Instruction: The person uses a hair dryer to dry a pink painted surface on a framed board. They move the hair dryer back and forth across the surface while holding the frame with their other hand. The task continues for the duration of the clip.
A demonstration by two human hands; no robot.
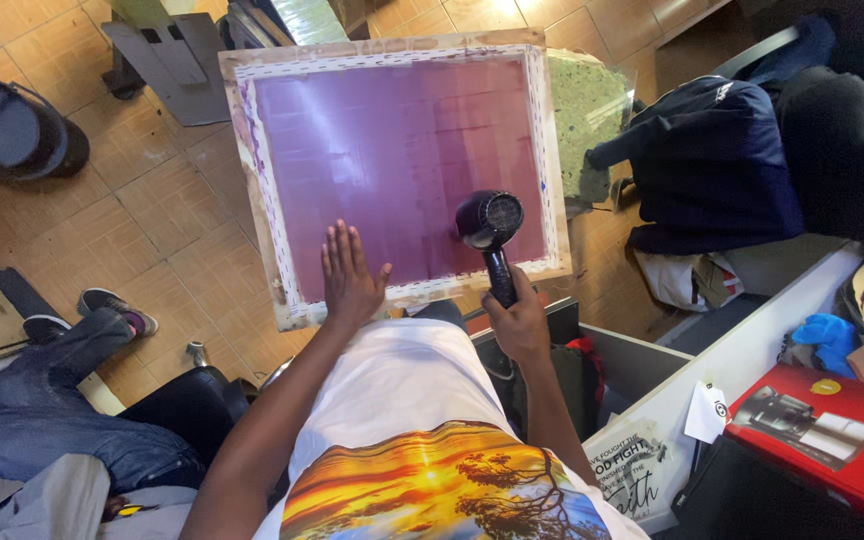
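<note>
The wooden-framed screen (402,170) is steadied by the flat, open left hand (350,280); beside those fingers, a black hair dryer (490,225) is gripped in the closed right hand (520,320), nozzle aimed at the purple mesh.

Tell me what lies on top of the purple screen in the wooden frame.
The left hand rests flat on the purple screen. The right hand holds a black hair dryer over it. The mesh under both is covered.

A tiled floor (152,210) (orange-brown) carries a dark helmet (7,128) and grey boards (167,60).
</note>
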